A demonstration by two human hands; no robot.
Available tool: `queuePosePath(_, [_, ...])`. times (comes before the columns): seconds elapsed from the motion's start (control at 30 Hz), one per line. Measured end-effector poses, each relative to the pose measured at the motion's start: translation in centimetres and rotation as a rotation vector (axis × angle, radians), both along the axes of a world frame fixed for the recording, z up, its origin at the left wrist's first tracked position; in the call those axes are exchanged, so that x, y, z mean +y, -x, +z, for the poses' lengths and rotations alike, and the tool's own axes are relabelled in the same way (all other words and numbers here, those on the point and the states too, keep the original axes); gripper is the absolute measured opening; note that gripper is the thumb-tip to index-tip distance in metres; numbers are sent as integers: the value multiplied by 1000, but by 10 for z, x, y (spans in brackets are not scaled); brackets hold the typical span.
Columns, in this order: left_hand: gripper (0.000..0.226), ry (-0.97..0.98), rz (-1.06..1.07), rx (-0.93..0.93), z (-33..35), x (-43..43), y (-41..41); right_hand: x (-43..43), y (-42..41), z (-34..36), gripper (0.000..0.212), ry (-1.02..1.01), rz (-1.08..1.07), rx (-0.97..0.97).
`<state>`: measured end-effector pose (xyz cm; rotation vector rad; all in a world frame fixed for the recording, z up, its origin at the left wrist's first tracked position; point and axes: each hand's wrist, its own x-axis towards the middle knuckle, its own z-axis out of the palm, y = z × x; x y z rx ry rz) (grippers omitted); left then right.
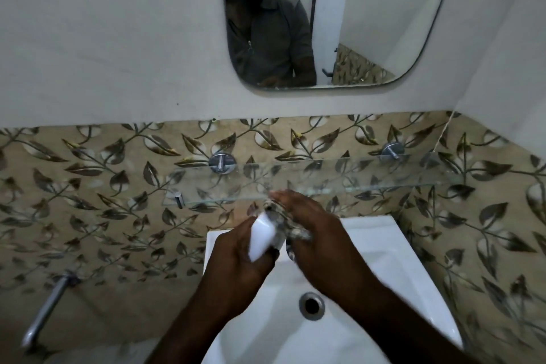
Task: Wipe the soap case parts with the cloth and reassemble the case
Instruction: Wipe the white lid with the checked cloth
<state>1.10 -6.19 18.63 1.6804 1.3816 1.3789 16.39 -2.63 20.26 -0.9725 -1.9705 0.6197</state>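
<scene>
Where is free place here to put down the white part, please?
The clear glass shelf looks bare between its two chrome brackets and rightward. The white ceramic sink is bare right of its round drain. Crowded: the middle, where the left hand grips the white plastic soap case part and the right hand holds the patterned cloth against it.

Left hand (236,254) grips white case part (261,238); right hand (313,230) presses cloth (291,226) against it.

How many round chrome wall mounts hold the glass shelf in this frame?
2. The left mount is on the tiles behind the left part of the glass shelf; the right mount is behind its right part. None seems hidden.
</scene>
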Motion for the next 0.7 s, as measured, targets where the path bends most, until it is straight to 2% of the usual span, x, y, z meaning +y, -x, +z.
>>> queuePosePath(0.07, [38, 3, 21, -19, 0, 0, -1, 5, -7, 2, 72, 142, -65, 70])
queuePosePath(0.13, [35, 13, 16, 8, 0, 3, -3, -5, 0, 5, 73, 70, -64, -9])
queuePosePath(0.2, [23, 4, 13, -27, -2, 4, -6, -16, 9, 4, 68, -88, -29, -156])
queuePosePath(0.27, [24, 21, -9, -109, -3, 1, -5, -15, 11, 4, 65, -113, 3, -166])
queuePosePath(0.33, [38, 37, 0, -227, -3, -2, -5, -10, 7, 7, 64, 6, -8, -9])
queuePosePath(0.43, [54, 79, 55, -557, -2, 2, -4, -9, 1, 9, 56, 352, 80, 215])
queuePosePath(0.57, [54, 122, 87, -843, 1, 10, -4, -23, 7, -3, 50, 412, 50, 280])
queuePosePath(0.7, [35, 165, 100, -1055, -5, 14, -6, -28, 9, -5, 56, 493, 86, 312])
